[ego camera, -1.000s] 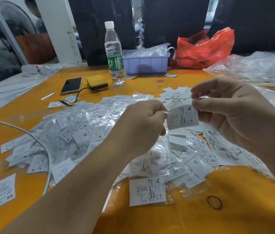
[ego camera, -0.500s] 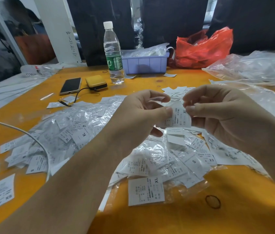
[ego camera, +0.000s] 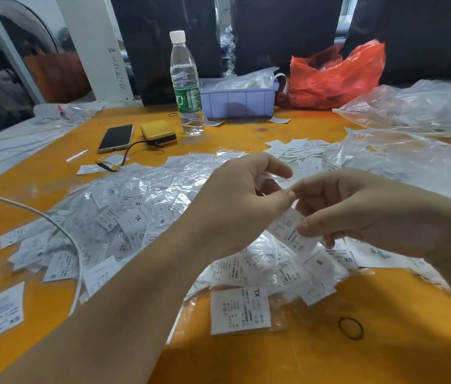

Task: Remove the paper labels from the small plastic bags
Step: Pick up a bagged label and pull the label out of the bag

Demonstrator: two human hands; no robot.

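Note:
A heap of small plastic bags with white paper labels [ego camera: 141,217] covers the middle of the orange table [ego camera: 385,342]. Above it, my left hand [ego camera: 235,206] pinches the top of one small clear bag [ego camera: 267,180] between thumb and fingers. My right hand [ego camera: 357,214] pinches the white printed label [ego camera: 290,231], which hangs tilted below the two hands. The fingertips of both hands nearly meet. One bagged XL label [ego camera: 239,310] lies alone near the front edge.
A water bottle [ego camera: 185,84], a purple bin [ego camera: 239,102] and a red plastic bag [ego camera: 335,76] stand at the back. A phone [ego camera: 116,137] and yellow power bank [ego camera: 158,133] lie back left. Large clear bags [ego camera: 418,106] sit right, a white cable [ego camera: 52,225] left, a rubber band [ego camera: 351,328] front right.
The hands have come closer together and dropped slightly. The label, held flat between them before, now hangs tilted below my right fingers, partly drawn from the bag.

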